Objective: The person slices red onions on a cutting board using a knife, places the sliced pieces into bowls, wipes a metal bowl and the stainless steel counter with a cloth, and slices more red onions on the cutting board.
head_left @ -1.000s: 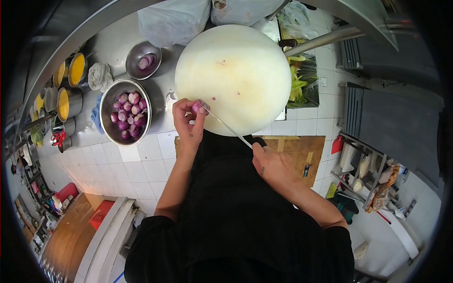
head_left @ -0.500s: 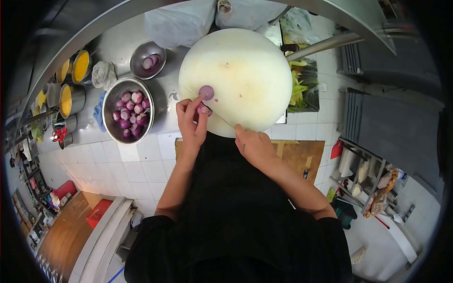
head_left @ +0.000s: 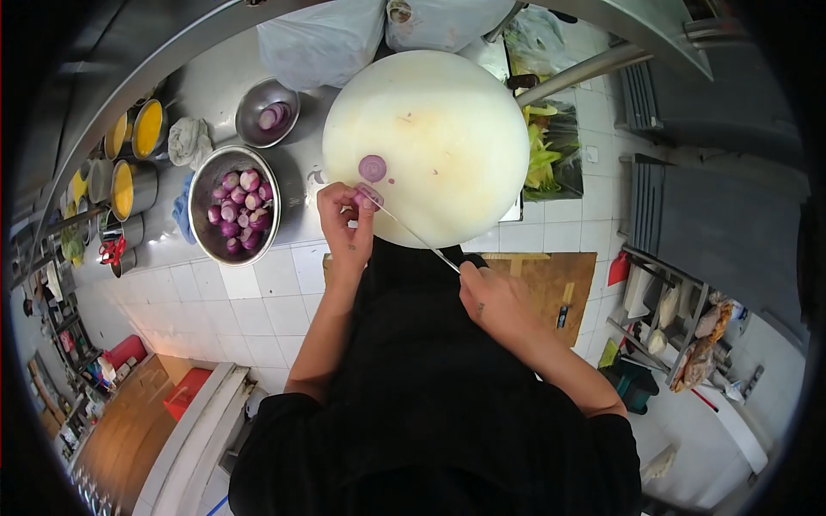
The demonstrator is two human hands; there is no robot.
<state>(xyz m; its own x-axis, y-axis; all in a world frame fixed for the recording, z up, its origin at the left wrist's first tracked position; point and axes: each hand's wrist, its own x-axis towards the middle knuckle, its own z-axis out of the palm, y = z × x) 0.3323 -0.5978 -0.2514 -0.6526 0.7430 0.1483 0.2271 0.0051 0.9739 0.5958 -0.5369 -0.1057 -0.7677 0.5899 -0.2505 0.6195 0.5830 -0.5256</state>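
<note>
My left hand [head_left: 344, 222] pinches a piece of purple onion [head_left: 368, 198] near the front left of a round white cutting board [head_left: 430, 120]. A knife [head_left: 419, 239] reaches from my right hand [head_left: 490, 297], its tip end at the onion. The fingers of my right hand are wrapped round the handle, which is mostly hidden, just off the board's front edge. A round onion slice [head_left: 372, 168] lies flat on the board just beyond my left fingers, with a tiny purple scrap beside it.
Left of the board, a large steel bowl [head_left: 200, 230] holds several peeled purple onions. Behind it, a smaller bowl [head_left: 243, 107] contains onion slices. Steel pots with yellow contents [head_left: 149, 126] stand farther left. Plastic bags [head_left: 323, 43] sit behind the board; leafy greens [head_left: 539, 159] lie right.
My right hand has drawn the knife back toward my body and to the right, so more blade shows. My left hand keeps its hold on the onion. The view has shifted slightly.
</note>
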